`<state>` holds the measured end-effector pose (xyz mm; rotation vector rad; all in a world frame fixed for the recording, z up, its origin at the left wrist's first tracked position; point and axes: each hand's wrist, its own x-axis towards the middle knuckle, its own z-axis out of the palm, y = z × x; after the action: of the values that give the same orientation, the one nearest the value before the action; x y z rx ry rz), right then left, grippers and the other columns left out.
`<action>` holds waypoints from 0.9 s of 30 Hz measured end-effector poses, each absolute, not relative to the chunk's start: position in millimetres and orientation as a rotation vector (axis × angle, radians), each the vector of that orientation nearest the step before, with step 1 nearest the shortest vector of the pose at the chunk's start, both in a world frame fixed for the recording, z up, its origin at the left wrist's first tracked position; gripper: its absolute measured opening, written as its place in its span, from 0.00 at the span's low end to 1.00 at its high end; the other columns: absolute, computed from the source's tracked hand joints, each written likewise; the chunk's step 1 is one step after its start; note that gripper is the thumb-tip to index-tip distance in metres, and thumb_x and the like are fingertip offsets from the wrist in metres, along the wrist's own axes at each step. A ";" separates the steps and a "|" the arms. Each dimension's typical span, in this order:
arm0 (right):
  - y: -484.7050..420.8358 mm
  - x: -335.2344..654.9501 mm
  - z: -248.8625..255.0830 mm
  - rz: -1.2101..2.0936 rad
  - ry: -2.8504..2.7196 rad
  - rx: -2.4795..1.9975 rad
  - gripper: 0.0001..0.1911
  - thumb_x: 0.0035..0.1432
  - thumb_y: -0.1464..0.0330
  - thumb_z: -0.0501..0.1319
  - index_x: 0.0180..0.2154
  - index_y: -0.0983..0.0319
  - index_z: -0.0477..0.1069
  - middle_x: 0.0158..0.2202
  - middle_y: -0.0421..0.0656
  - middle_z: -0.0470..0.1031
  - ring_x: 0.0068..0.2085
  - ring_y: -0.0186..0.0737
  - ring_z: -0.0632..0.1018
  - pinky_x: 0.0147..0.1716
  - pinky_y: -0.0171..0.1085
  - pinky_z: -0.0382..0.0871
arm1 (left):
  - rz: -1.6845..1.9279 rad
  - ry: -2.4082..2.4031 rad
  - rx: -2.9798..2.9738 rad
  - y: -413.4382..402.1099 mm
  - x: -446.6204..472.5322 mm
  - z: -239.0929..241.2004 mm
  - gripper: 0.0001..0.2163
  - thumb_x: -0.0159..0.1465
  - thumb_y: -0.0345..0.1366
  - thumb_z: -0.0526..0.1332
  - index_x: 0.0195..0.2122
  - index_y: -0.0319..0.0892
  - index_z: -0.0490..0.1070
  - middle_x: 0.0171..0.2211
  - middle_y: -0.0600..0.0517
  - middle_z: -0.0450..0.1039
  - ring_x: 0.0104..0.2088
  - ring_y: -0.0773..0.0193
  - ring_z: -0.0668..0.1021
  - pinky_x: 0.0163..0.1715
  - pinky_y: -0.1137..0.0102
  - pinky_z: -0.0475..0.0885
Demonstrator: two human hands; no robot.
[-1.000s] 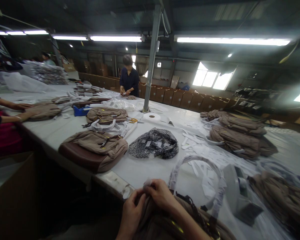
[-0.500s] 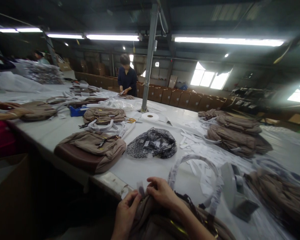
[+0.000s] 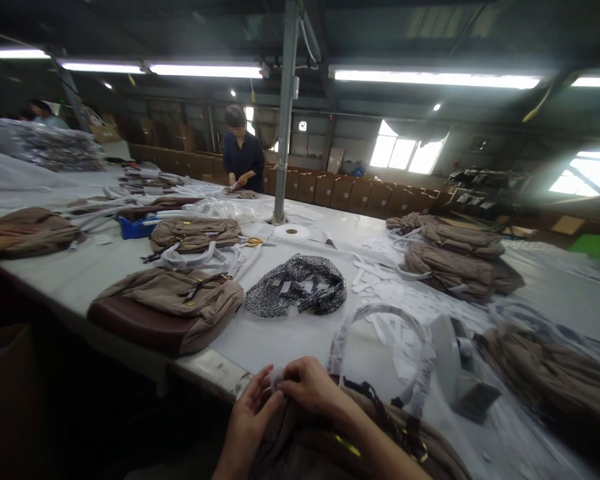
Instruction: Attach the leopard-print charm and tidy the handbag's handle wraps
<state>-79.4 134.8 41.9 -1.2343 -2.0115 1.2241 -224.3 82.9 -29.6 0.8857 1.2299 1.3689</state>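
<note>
A brown cloth handbag [image 3: 300, 447] with a wrapped handle [image 3: 367, 310] lies against the table's near edge, below my hands. At its upper edge, a small translucent strip [image 3: 277, 377] sits between my fingertips. My right hand [image 3: 313, 387] pinches the strip from the right, with its fingers curled. From the left, my left hand [image 3: 250, 417] holds thumb and fingers close round the strip and the bag's edge; its exact grip is partly hidden. A grey tape dispenser [image 3: 463, 367] stands right of the handle.
Brown bags [image 3: 175, 307] lie to the left and more bags [image 3: 450, 260] are stacked at right. A speckled cloth [image 3: 297, 287] holding white slips, a white roll [image 3: 291, 232], scissors [image 3: 255, 242] and white scraps [image 3: 395, 333] lie ahead. A post [image 3: 284, 120] rises mid-table; co-workers stand around.
My right hand has moved in toward my left, and the strip, upright before, is now mostly covered by fingers. The view has turned slightly right.
</note>
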 end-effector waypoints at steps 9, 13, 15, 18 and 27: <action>130.5 -76.8 33.1 1.260 -1.839 -1.278 0.07 0.45 0.71 0.60 0.20 0.66 0.72 0.15 0.33 0.57 0.22 0.28 0.59 0.20 0.29 0.50 | 1.226 1.473 1.092 80.7 -235.1 -37.9 0.17 0.50 0.48 0.66 0.35 0.41 0.78 0.35 0.51 0.81 0.40 0.53 0.79 0.42 0.68 0.74; 133.1 -73.2 31.2 1.278 -1.834 -1.290 0.07 0.45 0.70 0.61 0.19 0.65 0.70 0.15 0.33 0.55 0.21 0.28 0.58 0.19 0.29 0.48 | 1.292 1.439 1.092 81.6 -240.0 -34.9 0.16 0.52 0.48 0.65 0.35 0.40 0.76 0.31 0.51 0.79 0.35 0.58 0.79 0.35 0.72 0.74; 133.1 -72.7 32.2 1.274 -1.851 -1.278 0.08 0.45 0.69 0.61 0.19 0.65 0.69 0.15 0.33 0.55 0.21 0.28 0.58 0.19 0.29 0.49 | 1.363 1.405 1.002 85.1 -240.4 -33.0 0.21 0.52 0.48 0.65 0.42 0.41 0.73 0.32 0.51 0.79 0.33 0.60 0.79 0.31 0.73 0.74; 131.9 -72.9 34.5 1.291 -1.874 -1.259 0.07 0.46 0.69 0.60 0.20 0.65 0.70 0.16 0.33 0.56 0.21 0.28 0.59 0.20 0.29 0.49 | 1.309 1.376 1.018 90.3 -239.3 -32.0 0.23 0.49 0.46 0.67 0.44 0.41 0.74 0.36 0.50 0.80 0.36 0.58 0.79 0.35 0.71 0.75; 129.6 -70.5 46.4 1.280 -1.983 -1.204 0.10 0.46 0.70 0.60 0.33 0.63 0.77 0.21 0.35 0.69 0.25 0.30 0.66 0.24 0.28 0.57 | 1.223 1.447 1.228 81.3 -226.3 -26.8 0.14 0.56 0.48 0.60 0.37 0.43 0.73 0.33 0.52 0.78 0.37 0.57 0.78 0.39 0.70 0.72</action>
<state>-70.5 129.6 46.4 -1.2043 -1.9835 1.2799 -226.3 81.3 -26.8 1.2277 1.4466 1.2230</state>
